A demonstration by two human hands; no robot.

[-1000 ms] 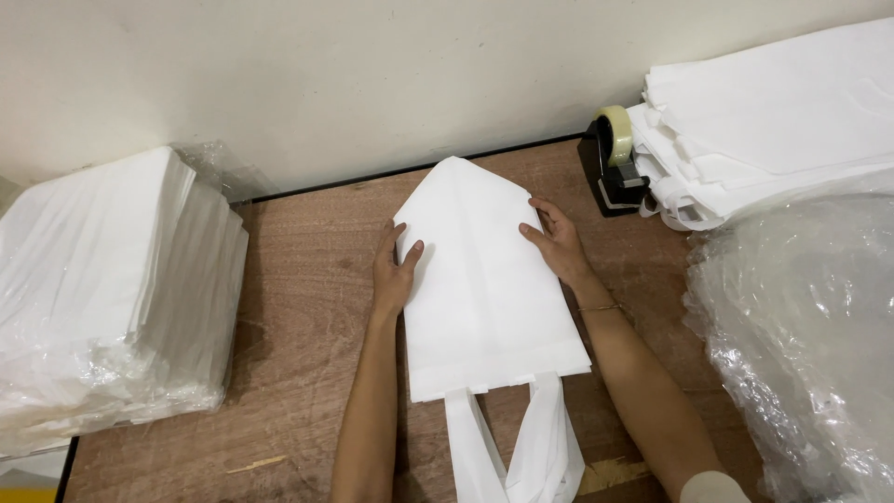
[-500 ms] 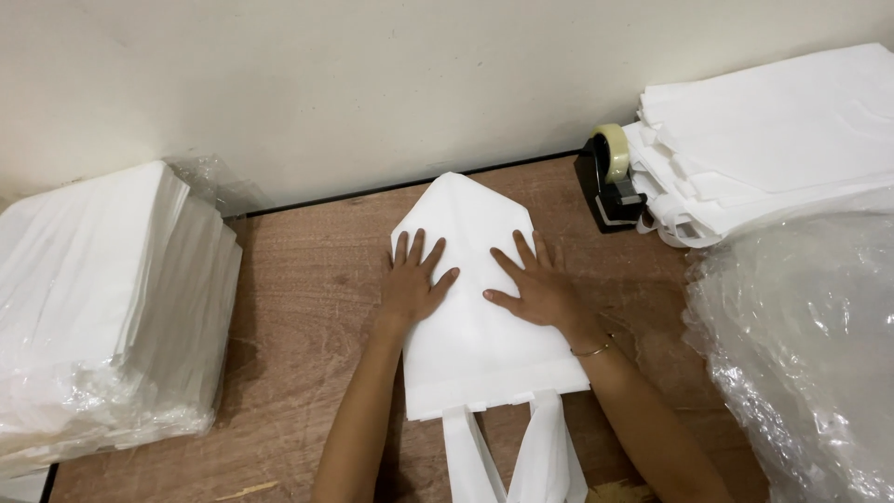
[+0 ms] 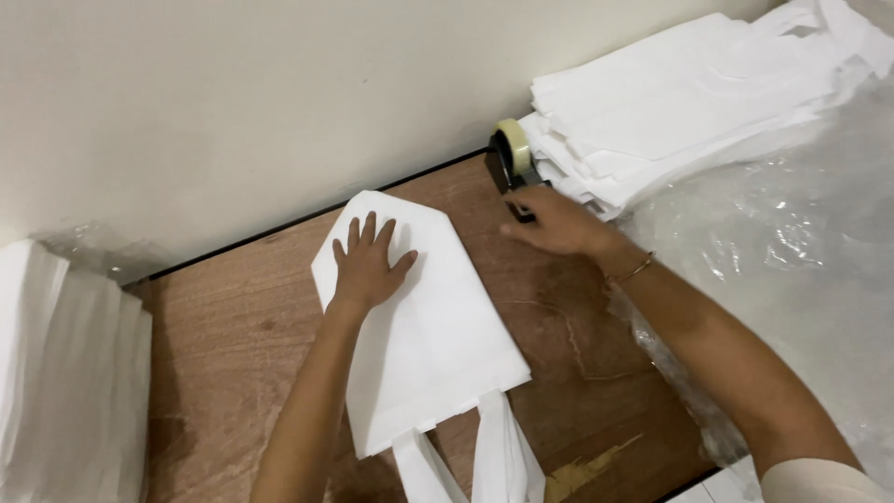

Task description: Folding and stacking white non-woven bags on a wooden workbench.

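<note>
White bag (image 3: 438, 345) under left hand (image 3: 365, 268)

Both my forearms are bare. On my right wrist sits a thin bracelet (image 3: 631, 272) (a slim chain, it seems). Farther up from the bracelet, near the shoulder, a pale cream sleeve (image 3: 819, 482) shows.

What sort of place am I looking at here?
Likely a small bag-packing workbench: stacks of white bags, a tape dispenser by the right hand, and a folded white bag under the left hand.
</note>
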